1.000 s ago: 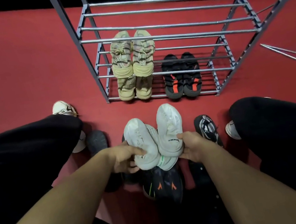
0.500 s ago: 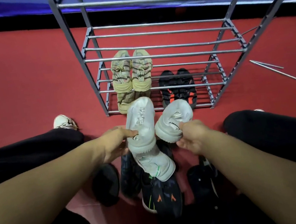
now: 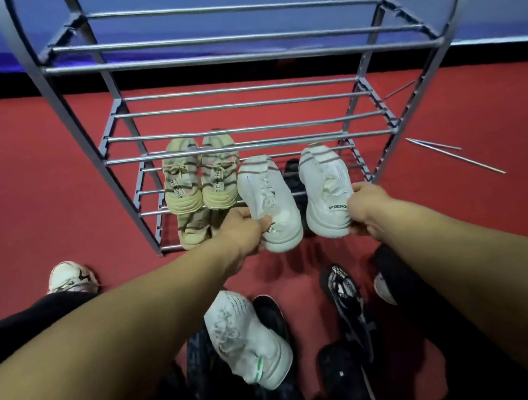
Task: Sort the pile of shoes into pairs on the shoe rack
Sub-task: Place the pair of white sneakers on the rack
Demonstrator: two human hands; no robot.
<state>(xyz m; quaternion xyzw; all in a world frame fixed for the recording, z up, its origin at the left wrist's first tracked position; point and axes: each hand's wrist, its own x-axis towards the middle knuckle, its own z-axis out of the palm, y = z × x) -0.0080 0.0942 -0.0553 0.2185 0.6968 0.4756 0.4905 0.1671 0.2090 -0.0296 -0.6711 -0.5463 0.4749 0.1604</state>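
My left hand [image 3: 243, 228] grips the heel of one white sneaker [image 3: 267, 199]. My right hand [image 3: 364, 207] grips the heel of a matching white sneaker [image 3: 324, 187] with black lettering. Both toes poke in between the bars of the grey metal shoe rack [image 3: 248, 149], at a lower shelf. A beige pair [image 3: 201, 178] stands on that shelf to their left. A black shoe [image 3: 293, 175] on the shelf below shows between the two white ones. On the floor near me lies the pile: another white sneaker [image 3: 246, 339] and several black shoes [image 3: 346, 304].
The floor is red carpet [image 3: 16, 202]. Two thin metal rods [image 3: 451, 153] lie on it right of the rack. My black-trousered legs flank the pile, with a white patterned shoe [image 3: 70, 276] at the left. A blue wall runs behind the rack.
Both hands lifted the two white sneakers off the pile and carried them forward to the rack; their toes are now between the shelf bars. The view tilted up.
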